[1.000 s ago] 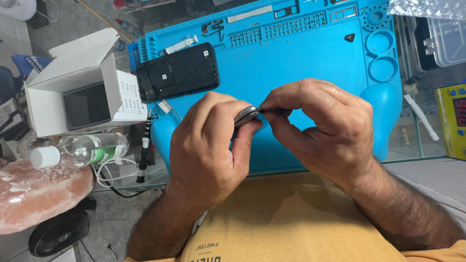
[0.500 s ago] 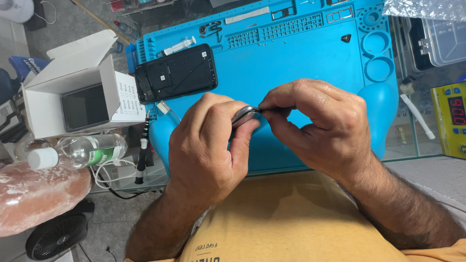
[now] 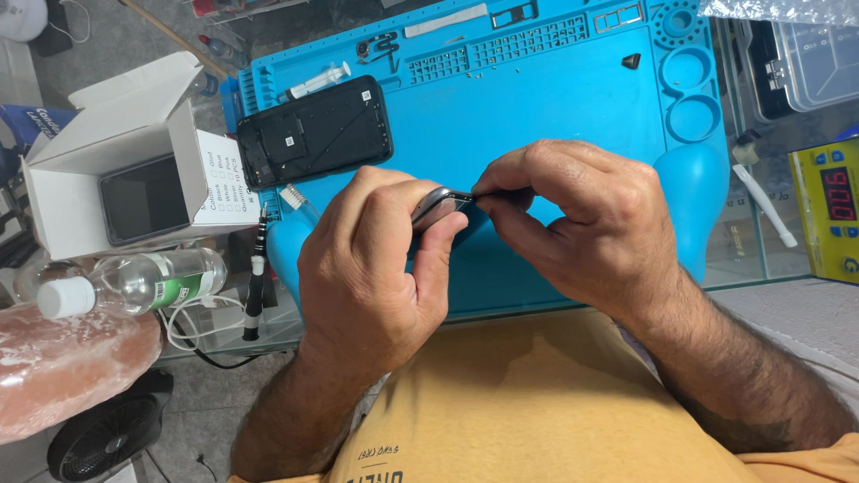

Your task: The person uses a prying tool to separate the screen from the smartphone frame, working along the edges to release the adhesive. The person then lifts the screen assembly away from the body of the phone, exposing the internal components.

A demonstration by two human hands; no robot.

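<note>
Head view looks down on a glass worktop (image 3: 761, 259) carrying a blue silicone mat (image 3: 555, 98). Above the mat's near edge, the left hand (image 3: 376, 268) has its grip closed around a small dark, silver-edged device (image 3: 440, 207), while the right hand (image 3: 582, 215) pinches a thin tool at its rim. An opened black phone (image 3: 313, 134) lies on the mat's left part. A white box (image 3: 116, 152) and a clear bottle (image 3: 134, 284) sit left; a grey floor shows beyond.

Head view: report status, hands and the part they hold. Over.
Left hand grips small grey rounded metal-edged part. Right hand pinches thin dark tool at its edge. Both above blue silicone work mat. Nothing between them.
</note>
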